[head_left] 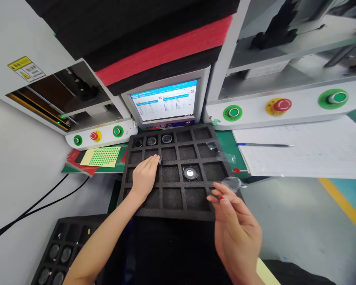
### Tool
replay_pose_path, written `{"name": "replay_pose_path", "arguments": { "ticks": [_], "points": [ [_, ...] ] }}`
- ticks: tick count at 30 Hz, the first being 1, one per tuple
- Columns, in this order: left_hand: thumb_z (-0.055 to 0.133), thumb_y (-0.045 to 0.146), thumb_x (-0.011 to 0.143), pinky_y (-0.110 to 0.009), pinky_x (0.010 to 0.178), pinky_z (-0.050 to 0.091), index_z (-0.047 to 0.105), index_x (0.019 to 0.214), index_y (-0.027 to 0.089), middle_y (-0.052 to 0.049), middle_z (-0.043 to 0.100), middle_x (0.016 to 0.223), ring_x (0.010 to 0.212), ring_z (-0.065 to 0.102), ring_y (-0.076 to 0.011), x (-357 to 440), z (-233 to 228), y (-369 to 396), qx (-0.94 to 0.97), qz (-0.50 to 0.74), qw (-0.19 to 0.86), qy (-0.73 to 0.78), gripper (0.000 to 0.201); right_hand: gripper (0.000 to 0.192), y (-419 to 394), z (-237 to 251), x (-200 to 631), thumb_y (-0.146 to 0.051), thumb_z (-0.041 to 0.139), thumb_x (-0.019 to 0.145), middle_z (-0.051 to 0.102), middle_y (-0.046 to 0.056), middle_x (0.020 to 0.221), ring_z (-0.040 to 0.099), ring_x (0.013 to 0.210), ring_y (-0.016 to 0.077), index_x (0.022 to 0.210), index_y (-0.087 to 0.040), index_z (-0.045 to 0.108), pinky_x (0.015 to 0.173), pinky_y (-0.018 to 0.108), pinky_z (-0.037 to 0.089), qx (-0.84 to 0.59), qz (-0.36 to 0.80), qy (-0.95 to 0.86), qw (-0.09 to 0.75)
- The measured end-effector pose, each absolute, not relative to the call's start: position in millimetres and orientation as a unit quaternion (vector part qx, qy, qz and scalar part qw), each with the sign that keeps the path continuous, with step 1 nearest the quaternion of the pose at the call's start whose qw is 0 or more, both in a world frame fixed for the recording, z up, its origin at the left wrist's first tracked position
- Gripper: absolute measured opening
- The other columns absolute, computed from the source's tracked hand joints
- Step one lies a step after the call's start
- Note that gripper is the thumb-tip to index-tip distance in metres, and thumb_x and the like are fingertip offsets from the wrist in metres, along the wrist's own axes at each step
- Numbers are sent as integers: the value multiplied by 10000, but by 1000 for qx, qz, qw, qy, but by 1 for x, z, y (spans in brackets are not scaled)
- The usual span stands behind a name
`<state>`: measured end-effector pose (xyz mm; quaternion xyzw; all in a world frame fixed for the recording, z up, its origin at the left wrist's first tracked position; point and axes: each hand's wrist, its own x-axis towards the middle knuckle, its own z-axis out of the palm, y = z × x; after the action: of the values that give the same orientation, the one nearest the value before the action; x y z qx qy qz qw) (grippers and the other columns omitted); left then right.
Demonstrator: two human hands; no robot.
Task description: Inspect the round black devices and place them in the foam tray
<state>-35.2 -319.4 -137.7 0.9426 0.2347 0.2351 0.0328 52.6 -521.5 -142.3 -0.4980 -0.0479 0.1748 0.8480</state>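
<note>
My left hand (144, 178) is closed over the left-middle part of a black foam tray (173, 214). A small dark and reddish thing shows at its fingertips, too little of it to name. My right hand (237, 231) is raised over the tray's near right corner, thumb and fingers pinched on a small red tab (221, 197). Just behind those fingers is a crumpled clear film (233, 183); I cannot tell whether it is joined to the tab. A round watch body (190, 173) lies in one compartment, its pale centre facing up. More round watch bodies (167, 139) sit in the back row.
A monitor (166, 103) stands behind the tray, between two machines with green buttons (234, 113) and red emergency stops (282, 105). A pen (265, 145) lies on paper sheets (308, 154) at right. Green-dot stickers (105, 156) lie at left. Another foam tray (72, 233) is lower left.
</note>
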Motion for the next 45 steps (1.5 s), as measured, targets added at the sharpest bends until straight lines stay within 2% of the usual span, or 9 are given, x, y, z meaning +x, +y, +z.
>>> {"name": "replay_pose_path", "arguments": {
  "ticks": [7,12,14,18,28,32,37,42,45],
  "points": [
    [509,72,863,-495,1041,507,663,1187,114,-150,673,1274,1223,609,-301,-40,-123,-328,970,146,38,190,362,207,-527,-140,59,-364,797,769,711,113,1046,642,830,170,728,-173,726,708,295,524,-532,185,-2,826],
    [563,152,927,-318,924,561,705,942,188,-33,756,1007,969,705,-178,-4,-108,-357,981,68,72,166,148,195,-528,-142,58,-355,815,747,722,105,1002,652,857,185,720,-177,740,721,300,524,-529,197,-10,825],
    [631,193,911,-320,855,577,695,939,162,-55,744,997,943,705,-205,16,-106,-367,981,27,67,178,76,187,-530,-141,58,-351,819,744,725,98,984,651,844,177,719,-182,744,716,291,522,-528,196,-12,826],
    [723,216,854,-384,761,580,657,1001,76,-158,706,1010,946,688,-300,42,-101,-379,972,-36,33,231,214,172,-539,-140,63,-340,832,726,722,71,916,638,789,144,701,-194,746,700,254,516,-524,180,-11,833],
    [711,74,834,-354,781,555,657,974,28,-191,708,957,981,690,-306,63,-96,-397,953,-108,73,272,157,159,-552,-139,75,-297,809,735,627,24,816,578,681,110,683,-189,705,641,246,490,-510,162,-37,844],
    [773,153,797,-395,792,556,688,888,52,-183,704,979,916,710,-325,63,-96,-384,947,-78,121,287,160,130,-551,-139,69,-250,795,753,632,25,826,590,758,121,691,-189,697,680,235,470,-524,114,-63,841],
    [615,228,941,-297,802,564,685,983,108,-97,714,1005,928,709,-222,24,-89,-392,933,16,206,296,145,97,-559,-136,63,-131,755,777,629,16,811,603,823,140,735,-202,702,729,245,469,-547,39,-119,828],
    [558,207,962,-204,751,577,681,1035,149,-38,756,937,821,724,-140,-27,-86,-432,762,170,550,298,155,128,-562,-136,57,-88,686,842,615,8,866,606,872,120,811,-212,683,763,216,480,-567,72,-205,794],
    [621,207,923,-230,866,552,719,1002,179,-42,758,1029,950,709,-159,-45,-85,-451,709,227,620,247,129,128,-559,-134,52,-101,672,865,619,7,900,616,887,110,829,-223,685,751,189,494,-561,126,-224,787]
  ]
}}
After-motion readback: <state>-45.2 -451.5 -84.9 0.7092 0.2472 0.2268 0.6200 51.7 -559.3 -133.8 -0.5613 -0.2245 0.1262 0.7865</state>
